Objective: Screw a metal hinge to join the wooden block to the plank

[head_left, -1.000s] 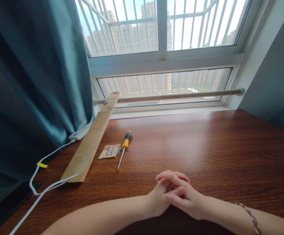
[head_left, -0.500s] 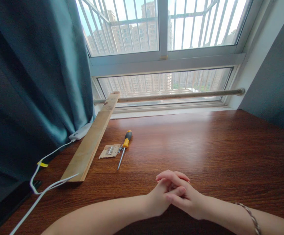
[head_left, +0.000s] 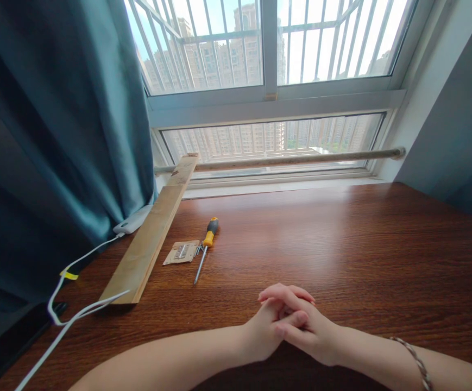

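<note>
My left hand (head_left: 263, 332) and my right hand (head_left: 315, 332) are clasped together, fingers interlaced, above the near part of the brown table. Both are closed, and no object shows between them. Ahead and to the left lies a screwdriver (head_left: 208, 238) with a black and yellow handle, its tip pointing toward me. Several small screws (head_left: 199, 248) lie beside its shaft. Left of them, a metal hinge (head_left: 181, 251) rests on a small piece of cardboard (head_left: 172, 257). Farther left, wooden boards (head_left: 148, 244) stretch toward the window.
A white cable (head_left: 62, 338) runs along the left, its end over the near board. Behind the boards, a white device (head_left: 132, 220) sits by the blue curtain (head_left: 76, 136). A horizontal rail (head_left: 301, 160) crosses before the window. The wood-grain table (head_left: 362, 255) extends to the right.
The view has shifted very slightly. My hands stay clasped, and the things on the table have not moved.
</note>
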Available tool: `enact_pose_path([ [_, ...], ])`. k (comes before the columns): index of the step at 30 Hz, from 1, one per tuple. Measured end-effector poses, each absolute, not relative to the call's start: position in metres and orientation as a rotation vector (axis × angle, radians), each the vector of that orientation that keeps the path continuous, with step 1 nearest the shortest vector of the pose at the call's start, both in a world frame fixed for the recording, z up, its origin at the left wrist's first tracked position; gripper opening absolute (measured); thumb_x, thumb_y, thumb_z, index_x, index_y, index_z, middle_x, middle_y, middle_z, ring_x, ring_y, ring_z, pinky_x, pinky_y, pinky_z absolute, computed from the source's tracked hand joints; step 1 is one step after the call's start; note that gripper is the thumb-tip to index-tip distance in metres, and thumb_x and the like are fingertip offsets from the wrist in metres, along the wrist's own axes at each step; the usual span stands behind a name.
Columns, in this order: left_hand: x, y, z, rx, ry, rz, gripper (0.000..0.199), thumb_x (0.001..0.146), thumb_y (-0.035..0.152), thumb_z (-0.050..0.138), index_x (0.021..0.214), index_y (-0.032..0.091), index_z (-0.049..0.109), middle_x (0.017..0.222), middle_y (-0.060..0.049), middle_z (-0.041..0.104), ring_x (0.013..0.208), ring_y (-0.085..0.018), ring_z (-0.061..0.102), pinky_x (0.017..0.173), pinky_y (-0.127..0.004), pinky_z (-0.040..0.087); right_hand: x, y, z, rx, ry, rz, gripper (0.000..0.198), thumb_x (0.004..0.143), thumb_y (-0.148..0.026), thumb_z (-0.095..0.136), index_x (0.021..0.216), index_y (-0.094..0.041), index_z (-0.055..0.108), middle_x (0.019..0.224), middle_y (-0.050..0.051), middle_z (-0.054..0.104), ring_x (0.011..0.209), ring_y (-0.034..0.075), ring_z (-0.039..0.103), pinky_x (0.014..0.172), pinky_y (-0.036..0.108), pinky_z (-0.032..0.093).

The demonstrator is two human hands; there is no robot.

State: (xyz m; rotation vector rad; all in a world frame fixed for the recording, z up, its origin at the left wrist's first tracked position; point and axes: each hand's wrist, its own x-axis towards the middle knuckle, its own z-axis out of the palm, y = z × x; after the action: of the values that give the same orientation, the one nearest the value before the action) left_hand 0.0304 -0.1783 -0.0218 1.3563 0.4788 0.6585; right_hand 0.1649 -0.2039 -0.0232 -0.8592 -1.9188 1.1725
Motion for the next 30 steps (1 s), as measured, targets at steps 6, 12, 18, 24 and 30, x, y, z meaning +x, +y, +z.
enact_pose_path([
  [6, 0.0303, -0.1790, -0.0213, 1.353, 0.481, 0.654, 0.032, 0.079, 0.039, 0.061, 0.101, 0.016, 0.059, 0.099, -0.009, 0.054, 0.096, -0.021, 0.053, 0.085, -0.038, 0.043, 0.1653, -0.2048, -0.0231, -0.867, -1.915, 1.167, 0.042, 0.083, -0.024, 0.052, 0.125, -0.023, 0.045, 0.111, 0.007, 0.053, 0.106, 0.020, 0.051, 0.089, 0.034, 0.045],
  [12, 0.0294, -0.1785, -0.0226, 1.367, 0.470, 0.664, 0.032, 0.080, 0.038, 0.061, 0.102, 0.016, 0.058, 0.100, -0.009, 0.053, 0.097, -0.021, 0.053, 0.085, -0.039, 0.043, 0.1652, -0.2046, -0.0210, -0.865, -1.913, 1.169, 0.042, 0.083, -0.024, 0.053, 0.124, -0.023, 0.045, 0.111, 0.007, 0.053, 0.104, 0.019, 0.051, 0.088, 0.033, 0.046],
  [18, 0.0299, -0.1784, -0.0219, 1.352, 0.486, 0.652, 0.034, 0.078, 0.041, 0.062, 0.101, 0.017, 0.057, 0.099, -0.009, 0.053, 0.096, -0.021, 0.053, 0.085, -0.038, 0.043, 0.1646, -0.2038, -0.0238, -0.880, -1.919, 1.152, 0.041, 0.082, -0.024, 0.053, 0.123, -0.023, 0.046, 0.110, 0.007, 0.054, 0.105, 0.019, 0.050, 0.089, 0.033, 0.045],
  [24, 0.0305, -0.1784, -0.0235, 1.345, 0.503, 0.655, 0.034, 0.077, 0.042, 0.062, 0.101, 0.017, 0.058, 0.098, -0.009, 0.055, 0.096, -0.022, 0.054, 0.085, -0.039, 0.044, 0.1652, -0.2043, -0.0208, -0.865, -1.911, 1.167, 0.040, 0.082, -0.024, 0.053, 0.122, -0.023, 0.046, 0.109, 0.006, 0.054, 0.104, 0.019, 0.051, 0.087, 0.032, 0.046],
  [30, 0.0269, -0.1771, -0.0303, 1.517, 0.482, 0.690, 0.042, 0.080, 0.041, 0.059, 0.114, 0.017, 0.054, 0.108, -0.012, 0.057, 0.102, -0.025, 0.054, 0.089, -0.042, 0.043, 0.1638, -0.2057, -0.0273, -0.798, -1.887, 1.123, 0.061, 0.083, -0.032, 0.052, 0.138, -0.022, 0.028, 0.116, 0.010, 0.051, 0.107, 0.021, 0.051, 0.092, 0.038, 0.043],
])
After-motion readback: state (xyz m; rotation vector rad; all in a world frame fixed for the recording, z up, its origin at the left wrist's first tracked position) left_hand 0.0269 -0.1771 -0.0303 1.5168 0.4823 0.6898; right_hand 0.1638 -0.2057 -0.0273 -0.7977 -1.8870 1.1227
